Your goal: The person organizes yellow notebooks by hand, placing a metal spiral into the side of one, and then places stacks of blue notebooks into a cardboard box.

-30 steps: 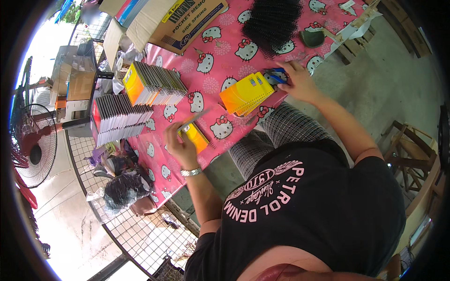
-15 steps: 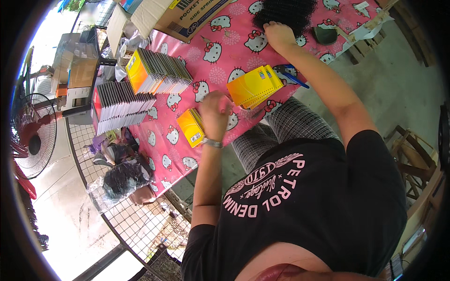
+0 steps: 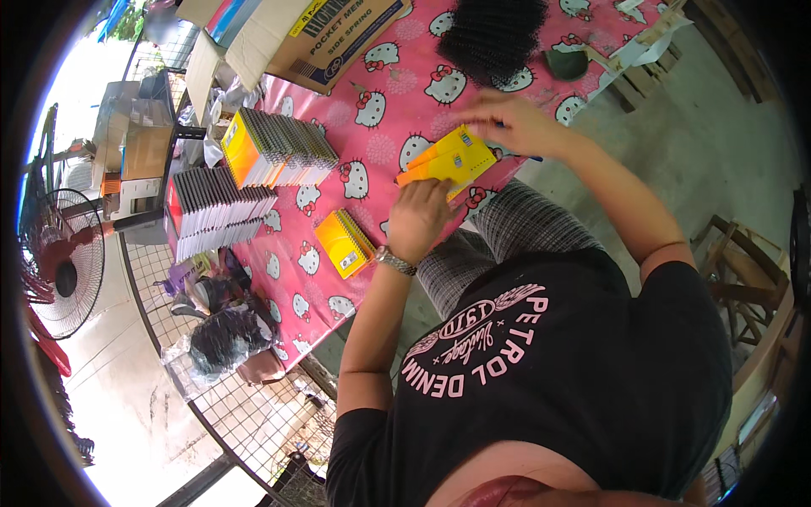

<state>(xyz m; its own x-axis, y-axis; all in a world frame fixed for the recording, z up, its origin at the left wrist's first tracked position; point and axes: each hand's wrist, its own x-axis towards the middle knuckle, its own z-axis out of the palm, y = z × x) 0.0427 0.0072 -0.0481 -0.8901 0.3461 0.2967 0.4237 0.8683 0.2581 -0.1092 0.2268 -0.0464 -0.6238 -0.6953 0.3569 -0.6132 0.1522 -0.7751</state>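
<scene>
My left hand is closed on the near end of a yellow notepad, its fingers curled over the cover. This pad lies over other yellow pads, with punched holes along one edge and no coil seen in them. At the far side of the pads my right hand is smeared by motion, so I cannot tell whether its fingers hold anything. Left of my left wrist lie small yellow coil-bound notebooks. A heap of black spiral coils sits beyond my right hand.
Stacks of yellow coil-bound notebooks and dark-coiled notebooks stand at the left. An open cardboard box is behind them on the pink tablecloth. A dark green cup-like thing stands far right; a fan is off the table's left.
My left hand has moved right from beside the small notebooks onto the yellow pads. My right hand has come back from the black coils toward the same pads, which now lie slightly differently.
</scene>
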